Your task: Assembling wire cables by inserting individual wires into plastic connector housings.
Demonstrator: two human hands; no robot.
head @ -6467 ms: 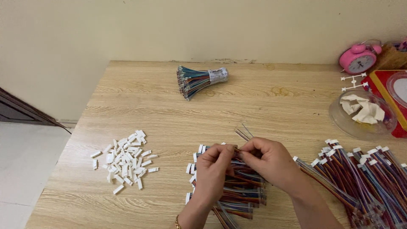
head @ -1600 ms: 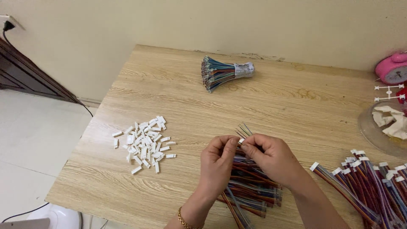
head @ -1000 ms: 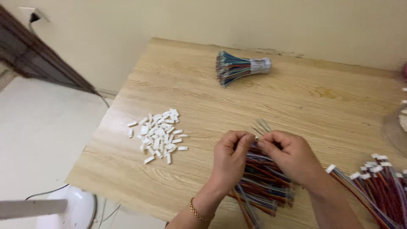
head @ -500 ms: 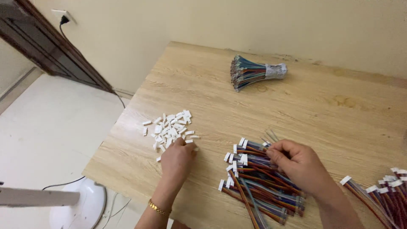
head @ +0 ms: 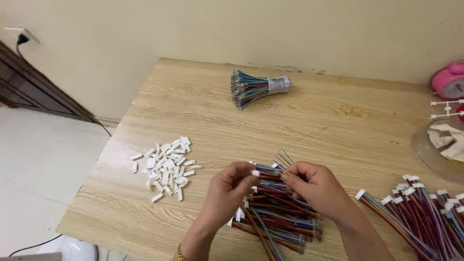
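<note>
A single head-worn camera looks steeply down and forward over the light wooden table (head: 338,125), close above its near edge, facing the cream wall behind; the table's left edge and white floor show.

Matt wood-grain table (head: 338,130); white plastic connectors (head: 166,166); plastic-sheathed wires (head: 275,217)

Gold bracelet (head: 181,253), L wrist; bare forearms

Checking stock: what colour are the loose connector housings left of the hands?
White, the loose connector housings; head view shows them clearly.
</note>
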